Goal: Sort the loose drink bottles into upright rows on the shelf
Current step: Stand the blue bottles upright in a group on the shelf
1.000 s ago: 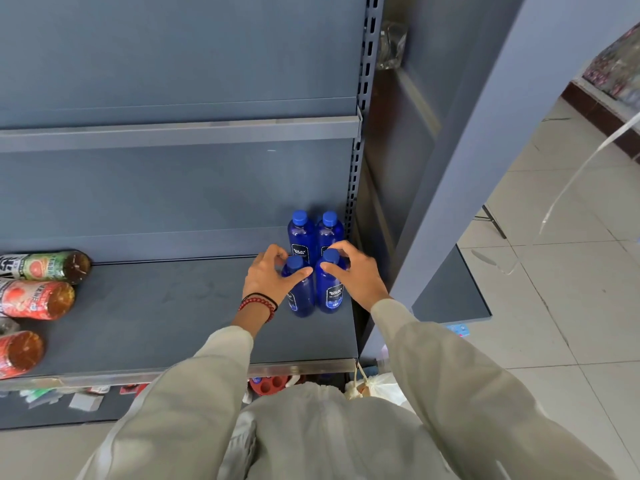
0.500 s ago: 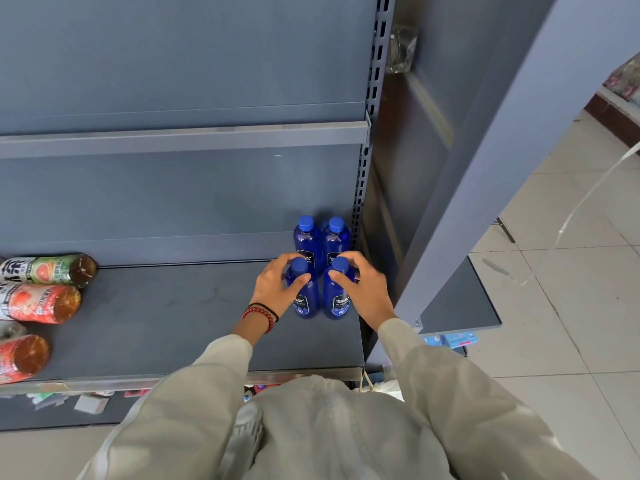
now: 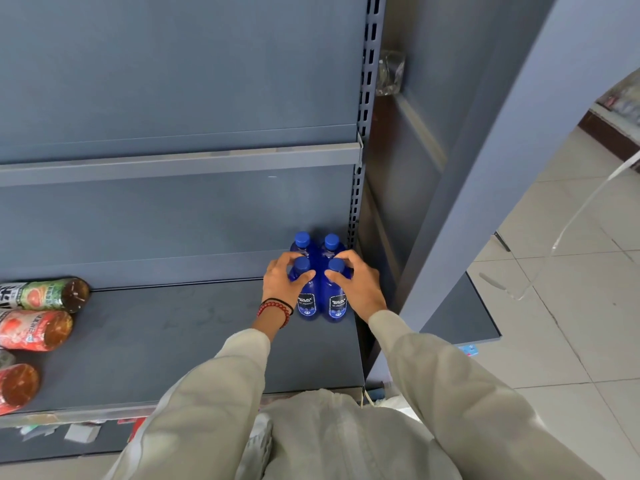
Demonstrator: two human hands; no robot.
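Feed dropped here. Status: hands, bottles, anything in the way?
Left hand grips front-left blue bottle; right hand grips front-right blue bottle. Rear pair upright. Juice bottles lying far left, not blocking.

Inside a shop, at a drinks shelf.

Told by grey metal shelving (image 3: 180, 344) of the retail kind, hung on a slotted upright post (image 3: 367, 98) with a second board (image 3: 173, 165) above. Stocked with four matching blue soda bottles (image 3: 335, 306) standing upright in a tight square at the right end, and with labelled juice bottles (image 3: 34, 329) lying on their sides at the left. Hung with paper slips (image 3: 79, 433) just below the front edge. Set on a pale tiled floor (image 3: 571, 341), beside the low base board (image 3: 474, 317) of a neighbouring unit, with a further display (image 3: 623, 102), too blurred to read, across the aisle at far right.
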